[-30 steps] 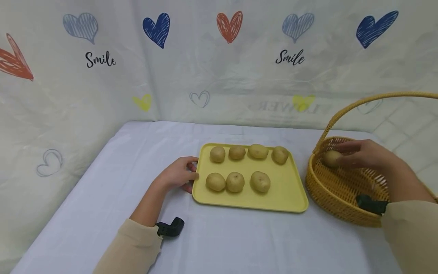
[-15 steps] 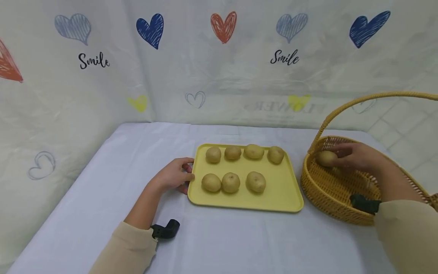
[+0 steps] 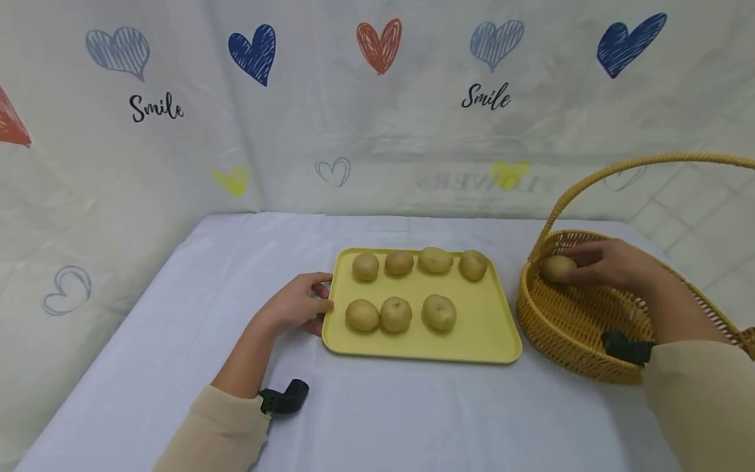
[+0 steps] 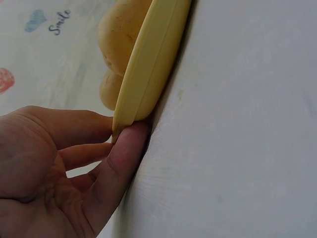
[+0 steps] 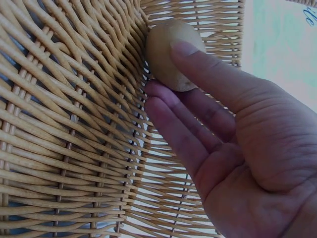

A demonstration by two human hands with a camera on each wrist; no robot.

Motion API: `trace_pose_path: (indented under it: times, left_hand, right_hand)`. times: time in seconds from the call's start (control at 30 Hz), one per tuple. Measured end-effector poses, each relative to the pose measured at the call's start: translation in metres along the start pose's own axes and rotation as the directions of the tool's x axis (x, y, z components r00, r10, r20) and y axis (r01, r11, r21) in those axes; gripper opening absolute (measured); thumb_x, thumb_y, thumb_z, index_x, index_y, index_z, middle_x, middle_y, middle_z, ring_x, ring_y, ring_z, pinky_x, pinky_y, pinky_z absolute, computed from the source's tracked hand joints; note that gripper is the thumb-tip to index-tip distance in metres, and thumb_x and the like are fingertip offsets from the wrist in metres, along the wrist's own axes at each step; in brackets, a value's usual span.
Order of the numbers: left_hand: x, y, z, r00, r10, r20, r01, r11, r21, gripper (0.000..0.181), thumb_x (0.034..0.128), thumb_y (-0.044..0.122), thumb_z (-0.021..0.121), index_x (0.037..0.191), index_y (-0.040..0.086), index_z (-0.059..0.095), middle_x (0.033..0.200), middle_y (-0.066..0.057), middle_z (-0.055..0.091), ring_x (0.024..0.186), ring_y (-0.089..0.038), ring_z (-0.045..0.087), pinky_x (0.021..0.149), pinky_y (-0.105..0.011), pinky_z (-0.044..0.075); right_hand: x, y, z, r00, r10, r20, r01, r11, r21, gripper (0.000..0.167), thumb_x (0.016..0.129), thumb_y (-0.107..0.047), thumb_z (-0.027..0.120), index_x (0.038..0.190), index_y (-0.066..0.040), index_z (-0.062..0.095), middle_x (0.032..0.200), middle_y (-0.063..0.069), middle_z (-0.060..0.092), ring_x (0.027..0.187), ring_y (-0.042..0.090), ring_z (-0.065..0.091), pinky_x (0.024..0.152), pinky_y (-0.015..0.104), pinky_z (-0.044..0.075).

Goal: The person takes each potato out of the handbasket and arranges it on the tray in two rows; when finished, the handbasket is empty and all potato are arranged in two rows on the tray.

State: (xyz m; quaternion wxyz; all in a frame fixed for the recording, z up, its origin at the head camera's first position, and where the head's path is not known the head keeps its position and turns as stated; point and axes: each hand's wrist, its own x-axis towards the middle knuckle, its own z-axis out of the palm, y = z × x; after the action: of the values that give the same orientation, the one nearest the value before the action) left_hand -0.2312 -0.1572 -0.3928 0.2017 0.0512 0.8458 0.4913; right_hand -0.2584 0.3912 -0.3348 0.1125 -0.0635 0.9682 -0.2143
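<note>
A yellow rectangular tray lies on the table with several potatoes in two rows. At its left end my left hand grips the rim, fingers above and below the edge in the left wrist view. My right hand reaches inside a wicker basket to the right of the tray. There it holds a single potato between thumb and fingers, close to the woven wall. Part of that potato is hidden behind the thumb.
A tall arched handle rises over the basket. White cloth covers the table, and a curtain printed with hearts hangs behind it. A dark wrist strap with a camera sits on the left forearm.
The head view has shifted slightly, so most things appear a little further left. The right hand and its potato have edged slightly toward the basket's left wall. The left hand stays at the tray.
</note>
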Motion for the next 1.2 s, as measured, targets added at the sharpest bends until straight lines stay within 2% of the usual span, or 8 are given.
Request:
trace_pose_path:
  times: [0.07, 0.3, 0.63, 0.7, 0.83, 0.9, 1.1, 1.2]
  left_hand:
    - [0.000, 0.000, 0.000, 1.000, 0.000, 0.000, 0.000, 1.000, -0.001, 0.065, 0.0960, 0.004, 0.060, 0.157, 0.005, 0.039, 0.119, -0.015, 0.051, 0.076, -0.019, 0.067, 0.062, -0.035, 0.065]
    - [-0.001, 0.000, 0.001, 1.000, 0.004, 0.005, -0.004, 1.000, -0.024, 0.064, 0.0957, 0.004, 0.060, 0.157, 0.004, 0.040, 0.118, -0.015, 0.051, 0.079, -0.019, 0.065, 0.063, -0.036, 0.066]
    - [-0.001, 0.000, 0.004, 1.000, 0.007, 0.003, -0.007, 0.999, -0.046, 0.065, 0.0949, 0.002, 0.060, 0.157, 0.003, 0.040, 0.118, -0.015, 0.051, 0.082, -0.020, 0.065, 0.062, -0.036, 0.066]
    - [-0.001, 0.000, 0.004, 1.000, 0.005, 0.000, -0.005, 0.999, -0.046, 0.065, 0.0951, 0.002, 0.060, 0.157, 0.004, 0.040, 0.118, -0.015, 0.051, 0.083, -0.020, 0.065, 0.062, -0.036, 0.066]
    - [-0.001, 0.001, 0.003, 1.000, 0.001, -0.004, -0.002, 0.999, -0.045, 0.065, 0.0953, 0.002, 0.060, 0.157, 0.004, 0.040, 0.118, -0.015, 0.050, 0.083, -0.021, 0.065, 0.062, -0.036, 0.066]
    - [-0.001, 0.002, 0.002, 1.000, 0.004, 0.000, -0.004, 0.999, -0.045, 0.065, 0.0953, 0.002, 0.060, 0.157, 0.004, 0.040, 0.118, -0.015, 0.050, 0.082, -0.021, 0.065, 0.062, -0.036, 0.065]
    - [-0.002, 0.002, 0.000, 1.000, 0.012, 0.013, -0.011, 0.998, -0.065, 0.065, 0.0948, 0.000, 0.060, 0.157, 0.002, 0.039, 0.117, -0.015, 0.048, 0.080, -0.021, 0.065, 0.061, -0.037, 0.066]
    - [-0.003, 0.002, -0.001, 1.000, 0.011, 0.013, -0.010, 0.998, -0.063, 0.065, 0.0950, 0.000, 0.060, 0.157, 0.002, 0.039, 0.117, -0.015, 0.049, 0.079, -0.021, 0.065, 0.061, -0.036, 0.066]
  right_hand:
    - [-0.001, -0.001, 0.000, 1.000, 0.006, 0.000, -0.006, 1.000, 0.004, 0.067, 0.095, -0.038, 0.074, 0.145, 0.002, 0.055, 0.136, 0.029, 0.063, 0.118, 0.041, 0.063, 0.093, 0.051, 0.055]
    - [-0.003, -0.004, -0.002, 1.000, -0.004, 0.009, 0.004, 1.000, 0.010, 0.070, 0.096, -0.040, 0.073, 0.146, 0.003, 0.053, 0.141, 0.034, 0.056, 0.127, 0.055, 0.053, 0.096, 0.062, 0.053]
    - [-0.005, -0.009, -0.008, 1.000, 0.014, 0.009, -0.014, 1.000, -0.001, 0.071, 0.095, -0.046, 0.073, 0.148, -0.002, 0.054, 0.142, 0.031, 0.057, 0.128, 0.053, 0.054, 0.094, 0.057, 0.054]
    - [-0.006, -0.010, -0.009, 1.000, 0.021, 0.006, -0.022, 1.000, 0.012, 0.071, 0.095, -0.046, 0.073, 0.147, -0.002, 0.054, 0.140, 0.030, 0.060, 0.126, 0.050, 0.057, 0.093, 0.052, 0.056]
    - [-0.005, -0.013, -0.012, 1.000, 0.022, 0.003, -0.022, 0.999, 0.047, 0.072, 0.095, -0.045, 0.074, 0.148, -0.001, 0.053, 0.137, 0.026, 0.063, 0.113, 0.030, 0.066, 0.088, 0.039, 0.056]
    - [-0.005, -0.015, -0.014, 1.000, 0.026, 0.003, -0.026, 0.998, 0.052, 0.075, 0.095, -0.046, 0.073, 0.149, -0.001, 0.051, 0.140, 0.026, 0.061, 0.111, 0.024, 0.066, 0.088, 0.039, 0.056]
    - [-0.008, -0.026, -0.019, 0.999, 0.031, 0.009, -0.031, 0.999, 0.032, 0.077, 0.095, -0.050, 0.071, 0.151, -0.001, 0.050, 0.144, 0.030, 0.056, 0.125, 0.047, 0.058, 0.093, 0.053, 0.057]
    - [-0.010, -0.029, -0.021, 0.999, 0.032, 0.015, -0.032, 0.999, 0.021, 0.077, 0.095, -0.051, 0.072, 0.151, -0.002, 0.051, 0.145, 0.031, 0.055, 0.128, 0.050, 0.055, 0.092, 0.054, 0.057]
